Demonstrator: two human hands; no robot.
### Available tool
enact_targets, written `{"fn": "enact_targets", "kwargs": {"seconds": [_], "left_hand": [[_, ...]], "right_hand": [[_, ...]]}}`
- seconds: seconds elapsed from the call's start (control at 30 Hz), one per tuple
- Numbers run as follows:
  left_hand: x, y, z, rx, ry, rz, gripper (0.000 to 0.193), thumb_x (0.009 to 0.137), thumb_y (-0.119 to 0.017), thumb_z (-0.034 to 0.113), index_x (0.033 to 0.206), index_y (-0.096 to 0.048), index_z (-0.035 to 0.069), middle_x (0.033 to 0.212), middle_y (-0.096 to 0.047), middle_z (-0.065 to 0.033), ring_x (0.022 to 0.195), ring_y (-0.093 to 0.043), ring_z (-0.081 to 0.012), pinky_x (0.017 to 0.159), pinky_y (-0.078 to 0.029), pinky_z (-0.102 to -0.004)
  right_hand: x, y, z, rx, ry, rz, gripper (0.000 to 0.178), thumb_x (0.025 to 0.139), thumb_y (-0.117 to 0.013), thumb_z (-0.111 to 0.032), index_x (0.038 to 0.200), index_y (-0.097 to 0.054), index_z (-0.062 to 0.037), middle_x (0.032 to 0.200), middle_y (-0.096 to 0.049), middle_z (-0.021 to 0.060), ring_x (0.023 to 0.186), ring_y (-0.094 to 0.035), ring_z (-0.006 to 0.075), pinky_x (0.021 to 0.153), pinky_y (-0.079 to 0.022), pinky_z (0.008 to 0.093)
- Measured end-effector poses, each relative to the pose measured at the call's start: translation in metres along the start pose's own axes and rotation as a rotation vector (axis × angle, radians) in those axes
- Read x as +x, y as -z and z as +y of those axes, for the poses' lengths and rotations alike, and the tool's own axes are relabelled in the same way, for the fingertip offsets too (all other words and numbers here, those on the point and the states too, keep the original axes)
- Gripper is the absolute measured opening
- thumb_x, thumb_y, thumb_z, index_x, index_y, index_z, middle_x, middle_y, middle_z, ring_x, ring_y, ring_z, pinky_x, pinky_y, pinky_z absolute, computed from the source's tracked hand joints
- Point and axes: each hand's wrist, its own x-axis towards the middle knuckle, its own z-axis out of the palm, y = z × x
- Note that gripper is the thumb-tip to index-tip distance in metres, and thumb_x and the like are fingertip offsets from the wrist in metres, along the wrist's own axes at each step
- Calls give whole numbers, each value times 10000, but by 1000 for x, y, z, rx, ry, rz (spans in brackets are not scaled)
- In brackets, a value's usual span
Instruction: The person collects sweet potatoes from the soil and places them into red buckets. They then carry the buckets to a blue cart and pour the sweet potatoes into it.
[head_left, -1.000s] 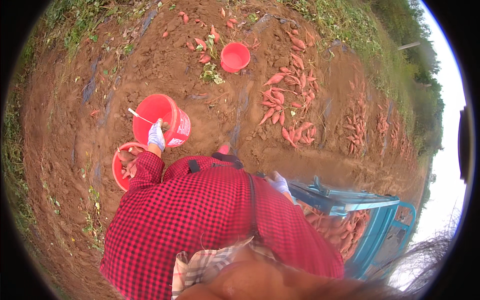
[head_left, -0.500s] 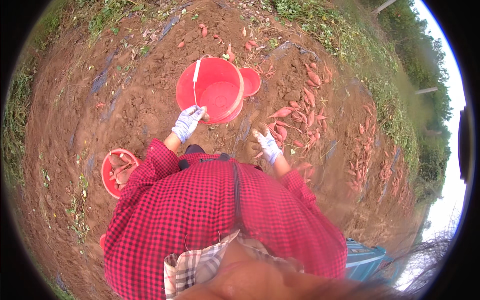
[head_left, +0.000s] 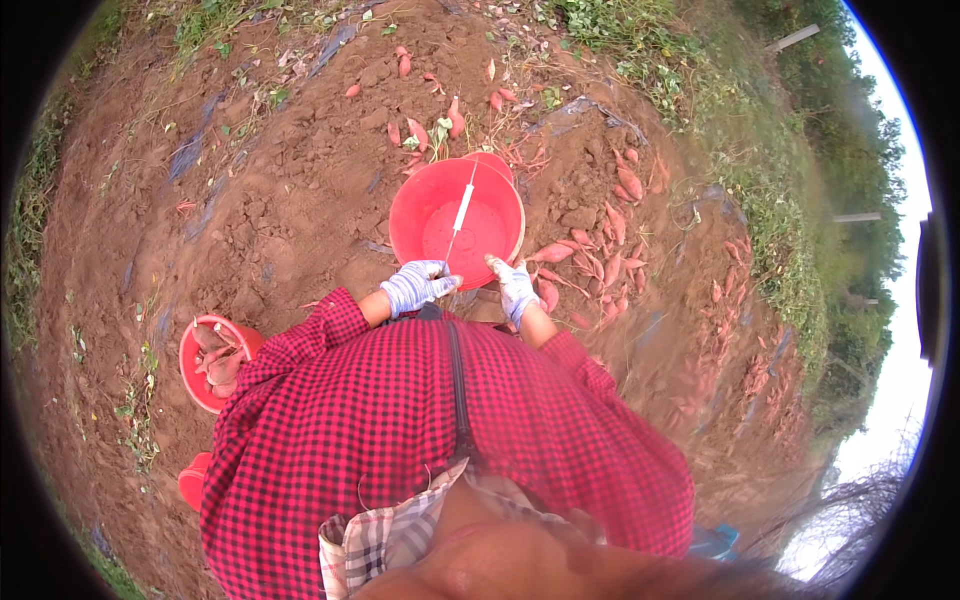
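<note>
A red plastic bucket (head_left: 404, 222) stands on the soil in front of me, with only its bare bottom showing inside. Its wire handle with a white grip (head_left: 464, 208) crosses the opening. My left hand (head_left: 418, 287), in a white-and-purple glove, is closed at the near left rim, by the handle's end. Gloved the same way, my right hand (head_left: 514, 290) pinches the near right rim; some of its fingers are hidden. Just right of that hand lies a heap of sweet potatoes (head_left: 608, 258).
A smaller red container (head_left: 492, 163) peeks out behind the bucket. At my left are a red bucket of sweet potatoes (head_left: 217, 365) and another red bucket (head_left: 193, 482), partly hidden by my sleeve. More sweet potatoes (head_left: 456, 119) lie ahead; vines (head_left: 780, 220) border the right.
The bucket has shifted right and closer to me, and its handle has swung across the opening. My right hand has gone from beside the sweet potatoes to the rim.
</note>
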Motion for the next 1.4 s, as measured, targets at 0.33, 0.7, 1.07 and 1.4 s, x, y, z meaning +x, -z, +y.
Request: {"fn": "enact_targets", "kwargs": {"seconds": [0.33,0.7,1.07,1.4], "left_hand": [[96,125,-40,-91,-9,573,462,884,-595,135,1301,-441,7,1212,-563,-131,1082,-560,-221,924,-459,-324],[-71,79,-210,-370,941,828,273,899,-545,224,1077,-567,18,866,-624,-54,752,-563,-163,664,-455,-293],[-71,-125,-181,-1057,1413,841,254,915,-537,260,1130,-530,126,945,-634,-78,783,-588,-192,645,-457,-350],[-26,-218,-160,-1255,1305,957,268,929,-549,247,1114,-558,52,944,-654,-81,796,-625,-164,680,-464,-293]], "right_hand": [[235,122,-21,5,-158,266,274,753,-620,-121,1007,-573,-30,916,-616,102,906,-572,232,750,-514,449],[443,135,-132,446,0,443,417,756,-667,-109,1145,-548,-14,1078,-595,98,906,-570,244,808,-475,389],[586,6,-38,-1663,-156,-320,780,728,-743,-379,1351,-415,-43,1354,-456,197,1238,-464,304,1025,-386,353],[630,-84,3,-2260,59,-745,833,743,-706,-381,1439,-290,-193,1520,-205,79,1343,-322,308,1068,-348,419]]}}
